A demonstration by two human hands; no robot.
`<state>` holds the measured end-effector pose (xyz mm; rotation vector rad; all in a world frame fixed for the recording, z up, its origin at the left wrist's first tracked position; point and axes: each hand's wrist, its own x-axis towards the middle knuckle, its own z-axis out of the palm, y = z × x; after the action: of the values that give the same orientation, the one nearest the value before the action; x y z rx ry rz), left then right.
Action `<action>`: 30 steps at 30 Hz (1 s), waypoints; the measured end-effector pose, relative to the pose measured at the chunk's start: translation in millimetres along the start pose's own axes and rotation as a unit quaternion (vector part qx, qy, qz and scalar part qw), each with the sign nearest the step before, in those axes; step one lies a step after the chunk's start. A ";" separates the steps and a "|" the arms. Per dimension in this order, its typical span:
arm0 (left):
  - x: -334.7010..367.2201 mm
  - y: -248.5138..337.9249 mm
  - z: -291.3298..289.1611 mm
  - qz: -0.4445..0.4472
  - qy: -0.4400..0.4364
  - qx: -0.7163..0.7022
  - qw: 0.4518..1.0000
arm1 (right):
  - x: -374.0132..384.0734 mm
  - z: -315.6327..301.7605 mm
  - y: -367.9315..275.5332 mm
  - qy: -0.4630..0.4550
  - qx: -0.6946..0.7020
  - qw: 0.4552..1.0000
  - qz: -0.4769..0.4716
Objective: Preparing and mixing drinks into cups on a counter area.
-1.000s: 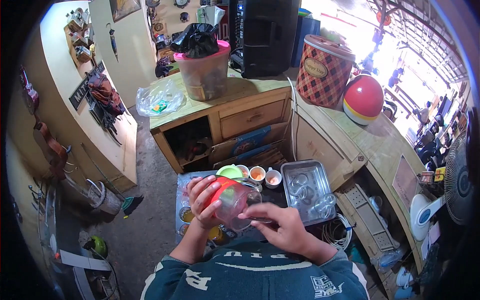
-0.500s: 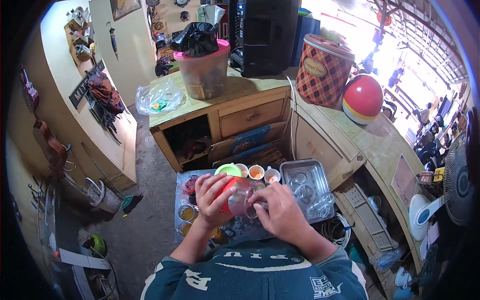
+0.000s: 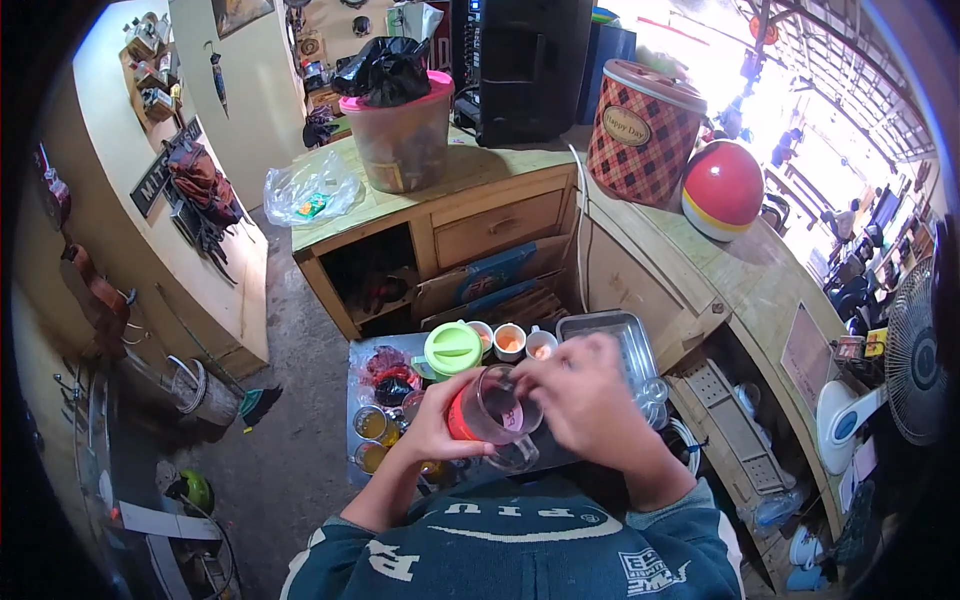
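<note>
My left hand (image 3: 445, 415) is wrapped around a clear mug (image 3: 500, 402) with a red patch on its side. The mug tilts over the metal table, and its handle points toward my body. At the rim, my right hand (image 3: 585, 395) has its fingers curled together; motion blurs it, and whatever they pinch cannot be made out. Beyond the mug sits a lime-green lidded pitcher (image 3: 452, 350). Next to it stand white cups with orange contents, one being a cup (image 3: 509, 343). Glasses of yellow-orange drink, such as a glass (image 3: 371, 424), stand left of my left wrist.
A metal tray (image 3: 640, 345) with glassware lies right of the cups. Red and dark plastic packets (image 3: 390, 372) lie at the table's left. Behind are a wooden counter (image 3: 480, 195), a pink-rimmed bucket (image 3: 400, 145), a plaid cooler (image 3: 648, 130) and a red helmet (image 3: 722, 185). A fan (image 3: 905, 350) stands far right.
The mug has tipped so its mouth faces up more, and its handle has come into view. My right hand has lifted slightly at the rim. The green pitcher is more exposed.
</note>
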<state>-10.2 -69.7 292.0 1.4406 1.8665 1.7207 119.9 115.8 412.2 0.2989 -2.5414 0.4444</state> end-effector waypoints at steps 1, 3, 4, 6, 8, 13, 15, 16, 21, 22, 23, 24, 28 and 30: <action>0.3 0.0 1.7 -0.043 -0.027 -0.093 0.994 | -1.7 8.6 1.8 -0.067 0.059 0.996 -0.004; -4.2 -6.1 2.6 -0.111 -0.073 -0.239 0.962 | 2.6 -3.8 5.3 -0.041 0.079 0.996 0.008; -8.5 -10.1 1.7 -0.113 -0.068 -0.239 0.962 | 4.5 -11.0 7.2 -0.020 0.102 0.994 0.019; -13.8 -15.2 1.3 -0.157 -0.099 -0.389 0.903 | 5.3 -15.7 8.4 0.037 0.120 0.991 0.053; -21.1 -24.3 8.0 -0.164 -0.122 -0.445 0.872 | 6.9 -7.5 7.8 -0.032 0.131 0.991 0.001; -30.6 -40.9 18.9 -0.117 -0.199 -0.626 0.745 | 11.9 -9.6 24.0 -0.039 0.264 0.964 -0.007; -24.6 -25.4 21.2 -0.176 -0.248 -0.640 0.706 | 14.0 -4.8 20.3 -0.053 0.260 0.964 -0.016; -23.5 -24.7 25.6 -0.177 -0.249 -0.640 0.705 | 14.2 -1.9 16.8 -0.064 0.254 0.965 -0.023; -21.7 -44.4 32.7 -0.141 -0.337 -0.681 0.635 | 15.4 1.8 23.5 -0.009 0.331 0.943 -0.032; -13.3 -43.7 34.4 -0.129 -0.404 -0.668 0.611 | 14.3 2.8 24.2 -0.009 0.330 0.943 -0.031; 5.2 -33.7 40.7 -0.066 -0.451 -0.735 0.502 | 14.8 3.6 23.0 -0.032 0.295 0.954 -0.049; -4.2 -36.6 39.8 -0.067 -0.451 -0.735 0.501 | 15.7 5.2 21.2 -0.055 0.259 0.962 -0.068; -31.4 -41.3 27.0 -0.189 -0.338 -0.676 0.626 | 10.8 14.2 20.5 -0.050 0.283 0.953 -0.099; -42.5 -53.1 27.9 -0.181 -0.318 -0.685 0.630 | 6.5 8.3 25.0 -0.022 0.281 0.956 -0.078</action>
<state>4.6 -75.1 220.2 0.6735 0.1155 1.3920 103.2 134.9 402.8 0.7157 -2.3601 1.1053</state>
